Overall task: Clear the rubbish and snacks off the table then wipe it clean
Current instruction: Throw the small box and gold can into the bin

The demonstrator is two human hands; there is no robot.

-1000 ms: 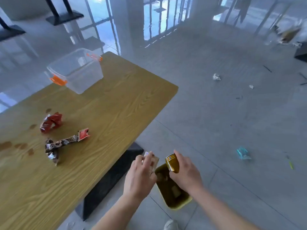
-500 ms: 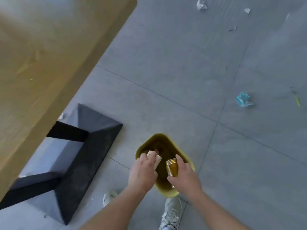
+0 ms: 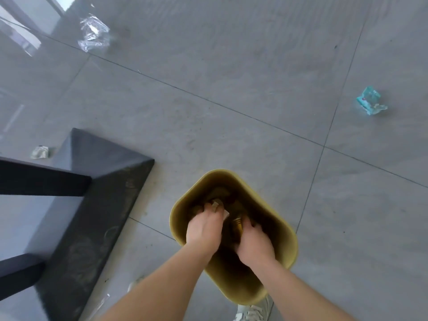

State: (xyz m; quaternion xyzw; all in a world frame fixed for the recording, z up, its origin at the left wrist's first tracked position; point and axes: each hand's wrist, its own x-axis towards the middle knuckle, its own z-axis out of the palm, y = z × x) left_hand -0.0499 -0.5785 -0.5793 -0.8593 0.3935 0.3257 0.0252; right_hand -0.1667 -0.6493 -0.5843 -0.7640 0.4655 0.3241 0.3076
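Observation:
A yellow-green waste bin (image 3: 281,230) stands on the grey floor right below me. Both my hands are lowered inside its mouth. My left hand (image 3: 205,230) is closed on a small pale wrapper (image 3: 217,203) whose edges stick out past the fingers. Beside it, my right hand (image 3: 253,244) grips a gold cup (image 3: 238,224) held on its side. Some brownish rubbish lies deeper in the bin, partly hidden by my hands. The tabletop is out of view.
The table's black base (image 3: 92,205) and legs fill the lower left. Litter lies on the floor: a clear plastic wrapper (image 3: 93,33) at top left, a teal packet (image 3: 370,101) at right, a crumpled scrap (image 3: 40,152) at left. My shoe (image 3: 254,310) shows beside the bin.
My head has tilted down, so the tabletop has left the view. Both hands have dropped from above the bin into its mouth, still holding the wrapper and the gold cup.

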